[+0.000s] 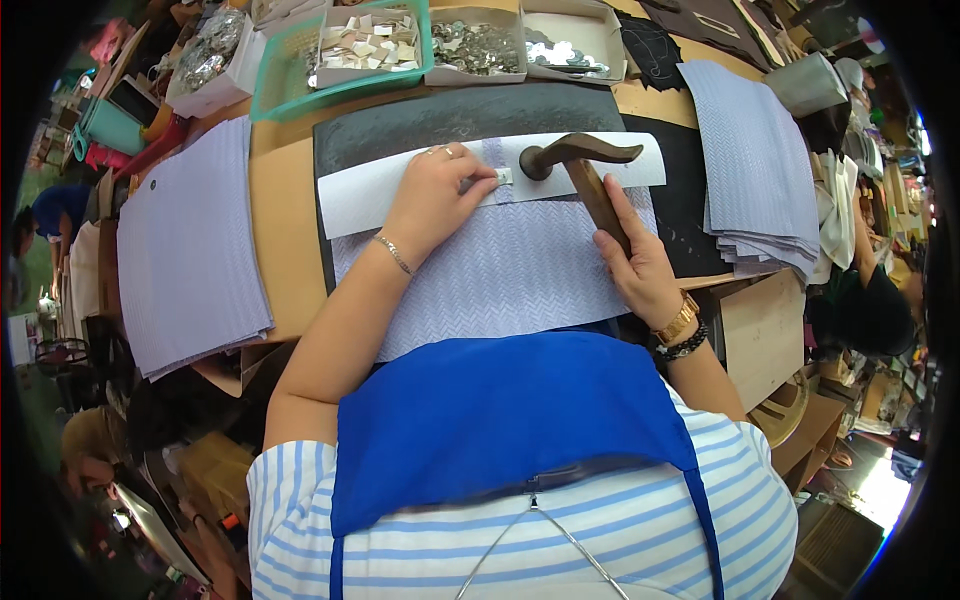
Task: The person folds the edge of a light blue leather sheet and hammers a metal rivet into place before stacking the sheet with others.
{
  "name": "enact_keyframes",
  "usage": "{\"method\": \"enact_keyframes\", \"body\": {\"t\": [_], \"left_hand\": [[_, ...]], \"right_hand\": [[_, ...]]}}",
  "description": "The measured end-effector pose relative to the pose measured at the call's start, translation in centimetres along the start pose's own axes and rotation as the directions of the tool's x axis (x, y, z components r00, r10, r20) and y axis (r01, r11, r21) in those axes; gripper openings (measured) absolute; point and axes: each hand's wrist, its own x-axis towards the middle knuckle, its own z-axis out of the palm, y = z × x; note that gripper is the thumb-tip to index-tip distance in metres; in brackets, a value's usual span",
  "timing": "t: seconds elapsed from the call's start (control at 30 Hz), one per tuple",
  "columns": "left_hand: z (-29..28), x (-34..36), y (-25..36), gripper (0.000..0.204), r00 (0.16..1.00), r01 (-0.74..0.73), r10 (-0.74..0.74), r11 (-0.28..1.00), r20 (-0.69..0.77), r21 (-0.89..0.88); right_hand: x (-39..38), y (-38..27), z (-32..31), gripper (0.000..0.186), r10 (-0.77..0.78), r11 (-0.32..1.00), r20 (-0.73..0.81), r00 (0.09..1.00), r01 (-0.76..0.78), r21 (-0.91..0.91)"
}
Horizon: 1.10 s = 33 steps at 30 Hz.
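Note:
My left hand [432, 192] rests on a folded-over white strip [370, 195] of a lavender herringbone-patterned sheet [480, 265]. Its thumb and forefinger pinch a small pale square piece [504, 176] beside a short lavender band at the strip's middle. In my right hand [643, 265] is a hammer [582, 150], gripped by its wooden handle with the forefinger stretched along it. The dark head, with a round face and a curved tail, hangs just right of the pale piece. Beneath the sheet lies a dark slab [400, 125].
Stacks of lavender sheets lie at left [190, 250] and right [755, 160]. Along the back stand a green basket [280, 85] holding a box of small pale pieces [370, 45], a box of metal bits [475, 48] and a box of silvery discs [565, 55]. Other people are at both sides.

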Motion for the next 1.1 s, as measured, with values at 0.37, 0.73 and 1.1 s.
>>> {"method": "enact_keyframes", "body": {"t": [0.37,0.73,1.1], "left_hand": [[0.2,0.0,-0.5,0.010,1.000,0.017,-0.016,0.999,0.009,-0.045],[0.0,-0.2,-0.6,0.015,0.997,0.064,-0.061,0.995,0.042,-0.071],[-0.2,-0.3,0.0,0.117,0.991,0.127,-0.135,0.970,-0.022,-0.209]], "right_hand": [[1.1,0.6,1.0,0.067,-0.269,0.955,-0.016,0.963,0.265,-0.131],[1.7,-1.8,0.4,0.065,-0.269,0.904,0.098,0.958,0.286,-0.318],[4.2,-9.9,-0.6,0.064,-0.139,0.657,0.322,0.937,0.330,-0.677]]}}
